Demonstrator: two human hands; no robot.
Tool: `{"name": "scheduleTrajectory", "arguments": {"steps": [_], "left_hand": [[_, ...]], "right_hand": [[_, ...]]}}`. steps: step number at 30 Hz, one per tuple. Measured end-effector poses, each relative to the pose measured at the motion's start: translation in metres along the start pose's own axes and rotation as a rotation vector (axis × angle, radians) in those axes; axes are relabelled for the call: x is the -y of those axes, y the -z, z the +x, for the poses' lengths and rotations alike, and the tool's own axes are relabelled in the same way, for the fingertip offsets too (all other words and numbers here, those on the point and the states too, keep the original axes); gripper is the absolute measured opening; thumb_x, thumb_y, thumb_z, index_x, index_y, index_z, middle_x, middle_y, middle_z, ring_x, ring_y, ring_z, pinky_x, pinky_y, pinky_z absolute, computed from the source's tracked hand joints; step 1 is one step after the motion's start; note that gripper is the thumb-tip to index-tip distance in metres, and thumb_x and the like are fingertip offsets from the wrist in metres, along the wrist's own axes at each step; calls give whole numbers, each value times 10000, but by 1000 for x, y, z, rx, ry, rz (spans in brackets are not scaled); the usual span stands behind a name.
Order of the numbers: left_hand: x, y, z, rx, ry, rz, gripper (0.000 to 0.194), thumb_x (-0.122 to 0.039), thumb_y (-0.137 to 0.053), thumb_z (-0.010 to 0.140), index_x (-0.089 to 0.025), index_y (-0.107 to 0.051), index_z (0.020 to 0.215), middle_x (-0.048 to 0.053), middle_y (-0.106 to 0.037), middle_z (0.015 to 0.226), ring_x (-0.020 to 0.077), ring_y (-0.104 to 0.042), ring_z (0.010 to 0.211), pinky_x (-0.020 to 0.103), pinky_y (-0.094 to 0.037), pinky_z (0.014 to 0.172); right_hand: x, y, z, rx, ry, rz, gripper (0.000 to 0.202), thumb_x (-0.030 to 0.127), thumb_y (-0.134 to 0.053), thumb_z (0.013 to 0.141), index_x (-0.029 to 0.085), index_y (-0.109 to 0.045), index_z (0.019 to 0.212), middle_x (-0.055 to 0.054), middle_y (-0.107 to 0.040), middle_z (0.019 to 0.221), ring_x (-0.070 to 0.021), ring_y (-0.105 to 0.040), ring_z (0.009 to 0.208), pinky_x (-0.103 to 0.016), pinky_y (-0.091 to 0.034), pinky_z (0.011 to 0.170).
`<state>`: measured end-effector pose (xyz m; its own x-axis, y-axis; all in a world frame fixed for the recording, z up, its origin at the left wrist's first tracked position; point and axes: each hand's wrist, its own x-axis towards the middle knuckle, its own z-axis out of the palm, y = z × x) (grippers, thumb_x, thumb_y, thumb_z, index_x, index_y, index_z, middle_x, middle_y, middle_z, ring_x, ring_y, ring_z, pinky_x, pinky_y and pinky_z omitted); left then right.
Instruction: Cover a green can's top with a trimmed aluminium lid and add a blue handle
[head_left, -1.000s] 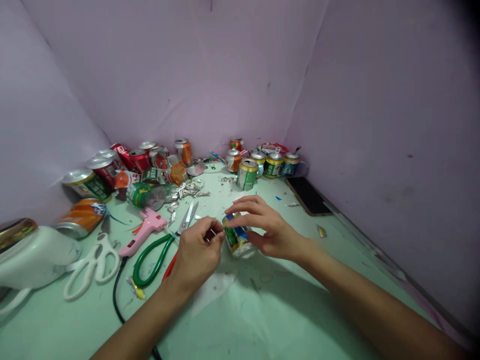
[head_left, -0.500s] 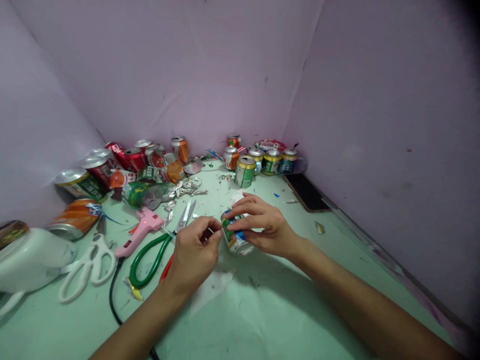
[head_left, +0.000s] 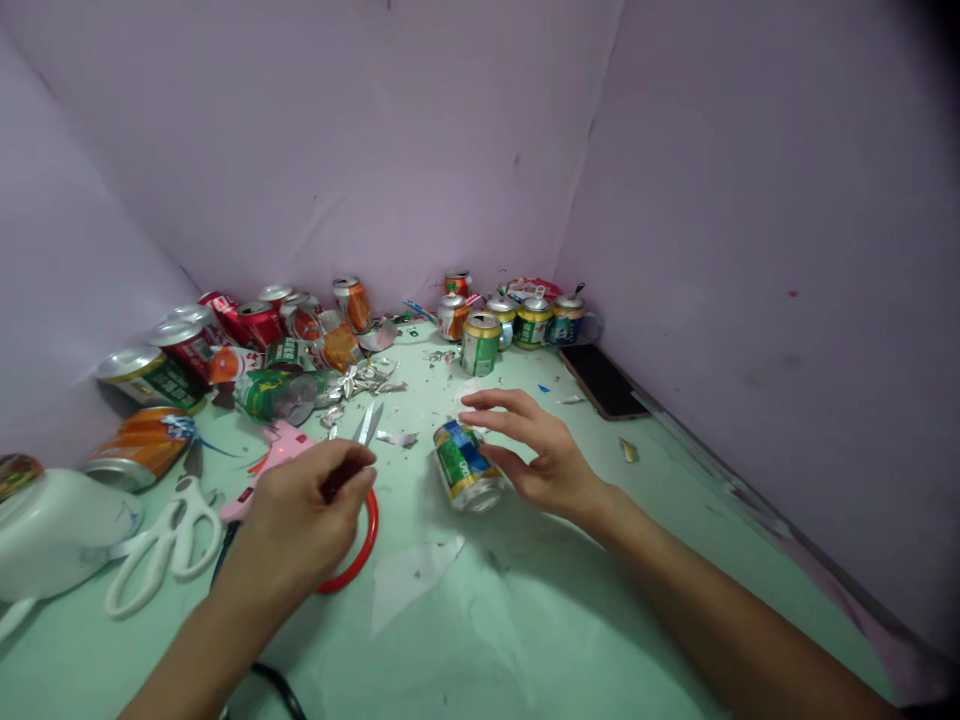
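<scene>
- Now the left hand [head_left: 304,510] closes on the red-handled metal scissors [head_left: 358,500].
- Right hand [head_left: 536,450], fingers spread, touches the tipped green-and-blue drink can [head_left: 463,468] on the pale green table [head_left: 525,620].

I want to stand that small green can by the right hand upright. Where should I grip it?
Grip the green can around its curved middle, coming from above. It lies tilted on its side on the table, silver end toward the camera; the right hand is already beside it, fingers spread.
</scene>
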<state>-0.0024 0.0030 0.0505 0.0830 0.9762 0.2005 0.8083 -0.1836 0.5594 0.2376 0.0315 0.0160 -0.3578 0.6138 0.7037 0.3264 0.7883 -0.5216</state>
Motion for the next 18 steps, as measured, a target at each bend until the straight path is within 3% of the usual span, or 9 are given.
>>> {"name": "scheduleTrajectory", "arguments": {"steps": [3, 5, 7, 13, 18], "left_hand": [[24, 10, -8, 140, 90, 396, 282, -366, -422, 770, -218, -581, 950, 55, -660, 805, 258, -621, 709, 359, -445, 612], [36, 7, -16, 252, 96, 518, 368, -371, -387, 783, -169, -550, 1043, 137, -632, 994, 315, -613, 877, 404, -455, 703], [42, -1, -23, 324, 70, 601, 407, -351, -375, 785, -114, -535, 1075, 188, -601, 1033, 344, -589, 945, 426, -451, 755], [34, -15, -21, 305, 125, 659, 445, -209, -355, 751, -84, -494, 1154, 207, -619, 981, 357, -629, 876, 418, -468, 690], [43, -4, -11, 181, 313, 392, 535, -224, -491, 622, -168, -511, 1153, 62, -673, 705, 266, -646, 578, 308, -454, 495]], "right_hand": [[-6, 1, -1, -91, -100, 47, 367, 65, -580, 767, 247, -605, 1085, -75, -610, 1074, -191, -564, 1024, -382, -449, 900], [-10, 0, -1, -125, -154, 88, 304, 94, -620, 753, 232, -634, 1023, -68, -636, 1002, -185, -589, 962, -363, -464, 865], [-12, -2, -1, -133, -194, 128, 233, 126, -640, 746, 217, -654, 959, -61, -653, 943, -180, -606, 912, -348, -474, 830], [-7, -4, 0, -187, -467, 231, 89, 202, -631, 746, 185, -675, 822, -43, -688, 821, -163, -632, 789, -324, -486, 767], [-2, 5, 5, -213, -668, 440, 138, 276, -645, 713, 177, -666, 807, -17, -690, 740, -144, -642, 705, -289, -500, 676]]}}
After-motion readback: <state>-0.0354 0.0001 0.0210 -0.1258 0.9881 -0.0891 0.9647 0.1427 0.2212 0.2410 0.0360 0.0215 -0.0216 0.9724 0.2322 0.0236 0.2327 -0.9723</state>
